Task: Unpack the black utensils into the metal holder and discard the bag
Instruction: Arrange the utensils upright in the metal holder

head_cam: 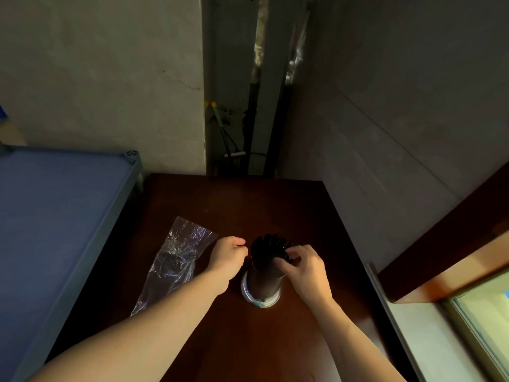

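Far left: blue bed (55, 216), not part of the job. The dark brown bench (220, 340) stands against it.

Left part of bench: clear plastic bag (176, 260) lying flat and crumpled, well apart from the holder. Something dark shows through its middle; too dim to tell whether that is a leftover utensil or only folds and shadow. No hand is on the bag.

Left hand (228, 255): just beside the holder's top on its left, fingers curled in. Whether it pinches a thin utensil or holds nothing, I cannot tell; the fingertips are turned away and the light is poor.

Centre: metal holder (264, 277) upright on the bench, with a pale ring at its base. A fan of black utensils (271, 245) stands in it, tips up and spread around the rim.

Right hand (301, 267): at the holder's right rim, fingers curled and pinching among the utensil tops, apparently seating or straightening them.

Judgement: unpacking looks mostly or wholly done, with the bundle already in the holder. Left to do: finish arranging, check the bag for stragglers, then pick it up and throw it away. No bin is in view.
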`<state>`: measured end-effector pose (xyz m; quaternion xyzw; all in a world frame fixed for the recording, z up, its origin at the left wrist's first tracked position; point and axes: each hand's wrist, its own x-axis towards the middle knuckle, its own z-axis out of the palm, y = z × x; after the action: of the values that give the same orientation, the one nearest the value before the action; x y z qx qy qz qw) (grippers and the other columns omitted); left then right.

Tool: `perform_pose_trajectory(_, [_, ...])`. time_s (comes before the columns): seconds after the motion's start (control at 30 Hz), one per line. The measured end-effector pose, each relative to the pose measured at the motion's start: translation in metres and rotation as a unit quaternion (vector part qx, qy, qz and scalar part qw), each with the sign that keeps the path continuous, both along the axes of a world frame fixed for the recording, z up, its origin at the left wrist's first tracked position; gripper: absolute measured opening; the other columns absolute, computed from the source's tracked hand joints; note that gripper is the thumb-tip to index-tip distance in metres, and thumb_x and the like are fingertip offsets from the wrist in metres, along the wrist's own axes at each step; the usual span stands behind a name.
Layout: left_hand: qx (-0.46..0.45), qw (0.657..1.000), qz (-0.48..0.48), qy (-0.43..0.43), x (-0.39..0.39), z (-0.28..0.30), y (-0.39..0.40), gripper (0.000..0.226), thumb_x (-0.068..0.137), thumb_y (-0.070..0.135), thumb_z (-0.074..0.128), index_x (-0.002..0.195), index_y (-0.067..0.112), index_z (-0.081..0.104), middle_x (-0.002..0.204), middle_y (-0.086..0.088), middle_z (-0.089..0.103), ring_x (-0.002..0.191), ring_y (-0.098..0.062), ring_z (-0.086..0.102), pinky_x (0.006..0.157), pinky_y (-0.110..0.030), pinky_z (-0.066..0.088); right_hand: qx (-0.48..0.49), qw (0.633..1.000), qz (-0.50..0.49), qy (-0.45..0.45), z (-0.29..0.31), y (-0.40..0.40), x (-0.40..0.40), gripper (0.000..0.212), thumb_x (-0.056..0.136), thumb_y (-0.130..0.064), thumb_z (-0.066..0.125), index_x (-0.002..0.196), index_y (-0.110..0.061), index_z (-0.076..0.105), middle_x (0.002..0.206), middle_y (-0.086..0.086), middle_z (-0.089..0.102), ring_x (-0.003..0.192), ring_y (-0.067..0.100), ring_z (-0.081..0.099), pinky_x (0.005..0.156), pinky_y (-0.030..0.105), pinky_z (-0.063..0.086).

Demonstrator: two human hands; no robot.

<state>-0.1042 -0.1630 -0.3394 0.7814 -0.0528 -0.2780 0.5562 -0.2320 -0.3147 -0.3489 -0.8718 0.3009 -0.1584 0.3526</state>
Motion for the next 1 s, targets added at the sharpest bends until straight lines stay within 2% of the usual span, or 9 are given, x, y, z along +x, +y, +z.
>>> perform_pose_trajectory(0.1, [0.021,0.999,-0.039,-0.02,-0.001,0.0,-0.003,0.044,0.09,0.008,0.061,0.133,0.015,0.06,0.106,0.0,0.067,0.095,-0.023,0.067,0.094,-0.041,0.053,-0.007,0.993,-0.081,-0.081,0.001,-0.008,-0.008,0.023,0.091,-0.044,0.07,0.098,-0.022,0.071,0.093,-0.008,0.062,0.083,0.007,0.062,0.062,0.02,0.044])
perform_pose_trajectory(0.2, [0.035,0.997,-0.056,-0.048,-0.003,-0.001,-0.005,0.044,0.092,0.009,0.061,0.135,0.016,0.059,0.103,0.001,0.068,0.094,-0.018,0.066,0.096,-0.036,0.054,0.023,0.992,-0.112,-0.049,-0.003,-0.025,-0.009,0.027,0.096,-0.037,0.065,0.112,-0.016,0.071,0.09,-0.009,0.064,0.08,0.006,0.061,0.061,0.016,0.042])
perform_pose_trajectory(0.27, [0.044,0.995,-0.061,-0.066,-0.005,-0.002,-0.006,0.045,0.093,0.008,0.062,0.137,0.017,0.059,0.103,-0.001,0.068,0.096,-0.017,0.067,0.092,-0.03,0.052,0.053,0.995,-0.084,0.004,-0.008,-0.035,-0.005,0.04,0.097,-0.037,0.065,0.127,-0.011,0.065,0.101,0.0,0.068,0.086,0.01,0.061,0.067,0.018,0.044])
perform_pose_trajectory(0.37, [0.051,0.993,-0.072,-0.083,-0.009,-0.002,-0.007,0.047,0.094,0.007,0.062,0.139,0.019,0.057,0.102,-0.003,0.068,0.096,-0.016,0.067,0.088,-0.025,0.048,0.074,0.995,-0.045,0.04,-0.015,-0.044,0.007,0.047,0.096,-0.038,0.067,0.134,-0.011,0.062,0.12,0.012,0.069,0.099,0.02,0.064,0.076,0.023,0.046])
perform_pose_trajectory(0.57, [0.061,0.991,-0.076,-0.096,-0.013,-0.002,-0.009,0.046,0.095,0.007,0.06,0.139,0.019,0.058,0.097,0.0,0.068,0.094,-0.014,0.066,0.084,-0.022,0.045,0.075,0.995,-0.001,0.073,-0.013,-0.05,0.031,0.041,0.088,-0.044,0.075,0.117,-0.015,0.071,0.093,-0.008,0.065,0.082,0.007,0.06,0.062,0.018,0.043])
perform_pose_trajectory(0.7, [0.066,0.99,-0.076,-0.098,-0.015,-0.003,-0.009,0.045,0.095,0.007,0.058,0.138,0.02,0.059,0.099,-0.002,0.07,0.096,-0.014,0.067,0.084,-0.021,0.044,0.069,0.994,0.034,0.078,-0.016,-0.049,0.04,0.025,0.091,-0.039,0.073,0.107,-0.019,0.073,0.095,-0.004,0.07,0.091,0.014,0.065,0.061,0.015,0.043])
perform_pose_trajectory(0.83, [0.07,0.99,-0.073,-0.096,-0.014,-0.004,-0.008,0.045,0.095,0.007,0.057,0.138,0.019,0.059,0.1,-0.001,0.07,0.096,-0.013,0.066,0.084,-0.021,0.044,0.051,0.996,0.042,0.057,-0.015,-0.049,0.04,0.012,0.096,-0.033,0.067,0.094,-0.022,0.072,0.088,-0.004,0.071,0.085,0.013,0.067,0.059,0.015,0.042])
perform_pose_trajectory(0.93, [0.077,0.99,-0.07,-0.099,-0.013,-0.003,-0.008,0.044,0.096,0.008,0.056,0.138,0.018,0.058,0.107,-0.003,0.07,0.101,-0.015,0.066,0.089,-0.023,0.048,0.043,0.997,0.044,0.036,-0.013,-0.05,0.039,0.01,0.098,-0.031,0.065,0.095,-0.025,0.072,0.091,-0.002,0.072,0.087,0.012,0.068,0.06,0.013,0.041])
perform_pose_trajectory(1.0, [0.08,0.99,-0.068,-0.099,-0.012,0.0,-0.008,0.044,0.096,0.008,0.056,0.138,0.017,0.058,0.11,-0.003,0.069,0.104,-0.017,0.066,0.093,-0.026,0.05,0.04,0.998,0.042,0.033,-0.012,-0.05,0.039,0.015,0.097,-0.031,0.066,0.106,-0.022,0.073,0.095,0.0,0.07,0.089,0.014,0.067,0.062,0.013,0.041])
